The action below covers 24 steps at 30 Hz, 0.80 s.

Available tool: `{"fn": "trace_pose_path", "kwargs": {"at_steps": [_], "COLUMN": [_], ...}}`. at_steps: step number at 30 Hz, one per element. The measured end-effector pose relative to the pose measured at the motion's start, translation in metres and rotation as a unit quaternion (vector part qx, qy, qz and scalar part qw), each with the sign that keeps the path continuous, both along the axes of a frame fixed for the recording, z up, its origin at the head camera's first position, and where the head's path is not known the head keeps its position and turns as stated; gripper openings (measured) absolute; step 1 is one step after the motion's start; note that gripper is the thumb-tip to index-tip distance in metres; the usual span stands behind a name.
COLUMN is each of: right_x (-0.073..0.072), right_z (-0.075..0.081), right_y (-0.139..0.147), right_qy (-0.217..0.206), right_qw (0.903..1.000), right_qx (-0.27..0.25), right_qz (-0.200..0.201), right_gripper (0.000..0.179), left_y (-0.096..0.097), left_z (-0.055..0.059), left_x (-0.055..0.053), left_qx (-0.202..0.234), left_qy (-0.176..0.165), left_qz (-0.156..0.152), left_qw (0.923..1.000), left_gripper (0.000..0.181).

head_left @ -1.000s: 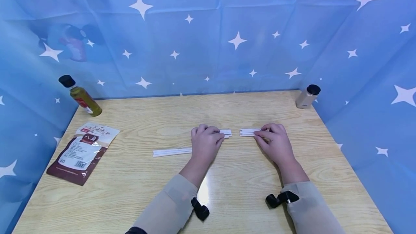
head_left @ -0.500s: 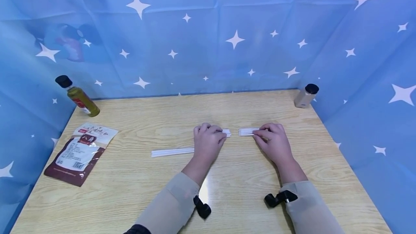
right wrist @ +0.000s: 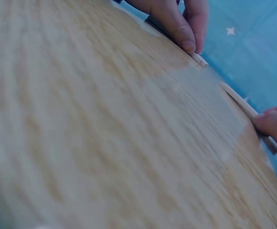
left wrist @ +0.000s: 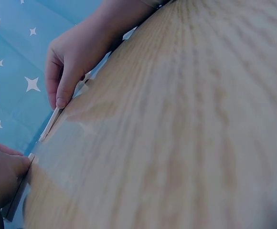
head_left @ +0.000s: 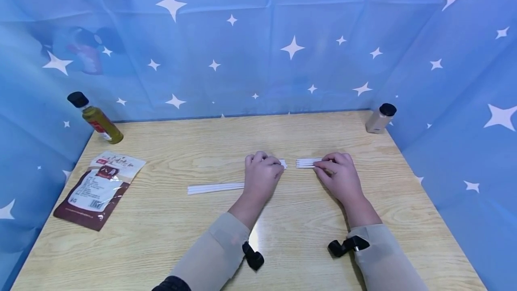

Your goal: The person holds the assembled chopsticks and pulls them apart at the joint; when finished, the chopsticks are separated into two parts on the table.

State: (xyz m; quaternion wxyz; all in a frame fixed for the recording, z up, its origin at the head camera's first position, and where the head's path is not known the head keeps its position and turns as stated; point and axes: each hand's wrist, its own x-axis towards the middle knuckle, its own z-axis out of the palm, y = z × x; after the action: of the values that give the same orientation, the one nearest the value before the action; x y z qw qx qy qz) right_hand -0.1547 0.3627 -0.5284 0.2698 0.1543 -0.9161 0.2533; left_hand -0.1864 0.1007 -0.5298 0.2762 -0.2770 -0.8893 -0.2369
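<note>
Now pinching white sticks (head_left: 305, 162) in the curled right hand (head_left: 340, 174), right of the table's (head_left: 161, 246) middle. Pinching a second bunch (head_left: 284, 164) in the curled left hand (head_left: 261, 176) nearer that middle, covering all but the tips. Seeing other sticks (head_left: 214, 188) lying left of the middle, losing their right end behind this hand. Spotting a bottle (head_left: 101, 123) of olive-green liquid at the table's far left corner, a pouch (head_left: 97, 192) with hidden contents down its left edge, a jar (head_left: 378, 121) with hard-to-read contents at its far right corner.
</note>
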Motion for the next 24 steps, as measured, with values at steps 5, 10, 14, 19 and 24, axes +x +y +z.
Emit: {"fn": "trace_pose_path", "kwargs": {"at_steps": [5, 10, 14, 19, 24], "right_x": [-0.001, 0.001, 0.0, 0.0, 0.002], "right_z": [0.0, 0.0, -0.001, -0.001, 0.001], "right_y": [-0.001, 0.0, -0.001, 0.0, 0.0], "right_qy": [-0.005, -0.01, -0.014, -0.005, -0.006], "right_qw": [1.0, 0.9999, 0.9998, 0.9998, 0.9997], "right_qx": [-0.002, -0.005, -0.006, -0.004, -0.008], "right_qz": [-0.003, -0.011, -0.015, -0.021, -0.023], "right_gripper": [0.016, 0.015, 0.013, 0.011, 0.01], "left_y": [0.0, -0.003, -0.008, -0.012, -0.02], "left_z": [-0.003, -0.003, 0.001, 0.006, 0.007], "left_x": [-0.003, -0.002, 0.001, 0.005, 0.01], "left_qx": [0.007, -0.001, 0.015, 0.035, 0.039], "left_qy": [0.011, -0.002, -0.011, 0.006, 0.006], "left_qz": [-0.004, 0.008, 0.02, -0.005, -0.023], "left_qw": [0.9999, 1.0, 0.9996, 0.9994, 0.9989], "left_gripper": [0.018, 0.01, 0.003, 0.004, 0.001]}}
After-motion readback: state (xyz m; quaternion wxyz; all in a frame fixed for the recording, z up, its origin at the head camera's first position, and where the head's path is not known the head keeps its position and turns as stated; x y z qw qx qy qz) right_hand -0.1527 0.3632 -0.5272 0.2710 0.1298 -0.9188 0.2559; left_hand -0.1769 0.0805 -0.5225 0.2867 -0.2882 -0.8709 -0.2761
